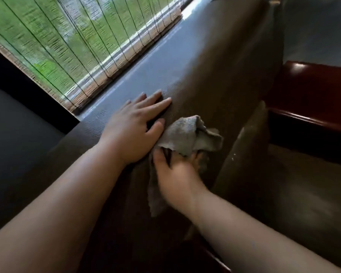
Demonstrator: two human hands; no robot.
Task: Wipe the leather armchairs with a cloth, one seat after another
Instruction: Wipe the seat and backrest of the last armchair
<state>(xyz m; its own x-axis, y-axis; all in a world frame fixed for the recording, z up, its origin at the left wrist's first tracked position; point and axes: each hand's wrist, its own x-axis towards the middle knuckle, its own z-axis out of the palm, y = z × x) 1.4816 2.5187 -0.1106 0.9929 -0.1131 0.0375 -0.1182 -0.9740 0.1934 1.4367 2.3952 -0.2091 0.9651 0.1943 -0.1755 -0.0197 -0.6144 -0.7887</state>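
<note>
Blind point(83, 48) beside armchair point(215, 79)

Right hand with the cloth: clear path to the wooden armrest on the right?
Probably yes. The right hand grips the cloth on the leather backrest, and the wooden armrest lies to its right with only the seat cushion between. The left hand rests flat on the far side, out of the way.

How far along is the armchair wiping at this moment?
Done: nothing here proves any chair is finished. In hand: the right hand grips the crumpled grey cloth against the top of the brown leather armchair back, while the left hand rests flat on it. Left: the dull leather seat cushion, with pale specks near its edge, looks unwiped.
</note>
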